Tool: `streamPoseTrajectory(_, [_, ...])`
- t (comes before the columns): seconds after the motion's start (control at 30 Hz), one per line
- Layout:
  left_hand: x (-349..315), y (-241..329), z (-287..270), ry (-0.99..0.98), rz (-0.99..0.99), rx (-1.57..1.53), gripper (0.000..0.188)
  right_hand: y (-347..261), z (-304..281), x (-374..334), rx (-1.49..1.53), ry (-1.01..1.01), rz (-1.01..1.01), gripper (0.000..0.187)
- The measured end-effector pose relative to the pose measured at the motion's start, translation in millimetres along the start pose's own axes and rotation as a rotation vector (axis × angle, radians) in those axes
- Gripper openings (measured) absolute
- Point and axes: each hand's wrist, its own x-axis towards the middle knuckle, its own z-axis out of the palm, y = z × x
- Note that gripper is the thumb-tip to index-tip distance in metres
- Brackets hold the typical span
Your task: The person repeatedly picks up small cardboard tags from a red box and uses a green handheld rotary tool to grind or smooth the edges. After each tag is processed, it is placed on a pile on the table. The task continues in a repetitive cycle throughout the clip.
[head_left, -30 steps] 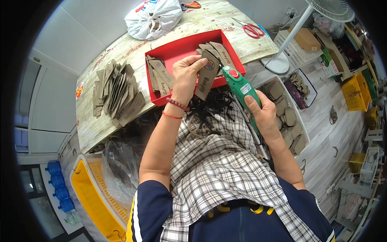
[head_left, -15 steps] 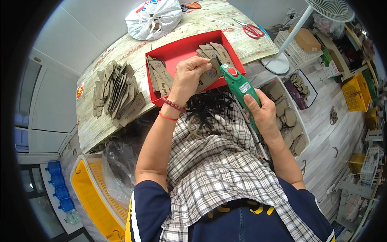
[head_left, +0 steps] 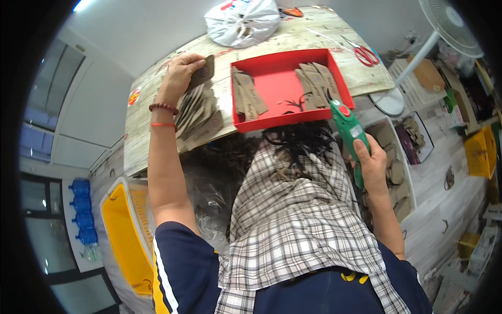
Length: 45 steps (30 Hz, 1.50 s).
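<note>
My left hand (head_left: 182,76) is closed on a brown fabric tab (head_left: 205,73) with a small round emblem, lifted over the far end of a pile of similar tabs (head_left: 209,123) at the left of the table. My right hand (head_left: 372,166) grips a green handheld power tool (head_left: 346,124) with a red button. Its narrow dark tip points up at the front right corner of a shallow red box (head_left: 274,124). Inside the box, fabric tabs (head_left: 248,97) lie along the left side, with more tabs (head_left: 316,86) at the right and black scraps between.
Black strips (head_left: 300,144) lie across my plaid apron. Red-handled scissors (head_left: 365,55) and a white plastic bag (head_left: 243,23) are farther back on the table. A white fan (head_left: 431,39) stands right; a yellow basket (head_left: 123,235) is at lower left.
My left hand has moved left from the box to above the pile, carrying a tab away from the tool's tip. My right hand still holds the tool by the box. The view has shifted.
</note>
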Motion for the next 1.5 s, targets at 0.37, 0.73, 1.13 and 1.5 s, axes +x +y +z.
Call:
streamPoseTrajectory(0.37, [14, -80, 111, 0.178, 0.164, 1.284, 0.063, 1, 10, -3, -0.046, -0.011, 0.013, 0.039])
streamPoseTrajectory(0.73, [38, -84, 145, 0.135, 0.211, 1.084, 0.041, 12, 11, -4, -0.044, -0.002, -0.007, 0.043])
streamPoseTrajectory(1.13, [-3, 9, 195, 0.083, -0.078, -1.038, 0.015, 6, 18, 9, -0.1, 0.108, -0.131, 0.044])
streamPoseTrajectory(1.5, [-41, 59, 209, 0.154, -0.141, -1.257, 0.008, -2, 20, -2, -0.075, 0.116, -0.099, 0.045])
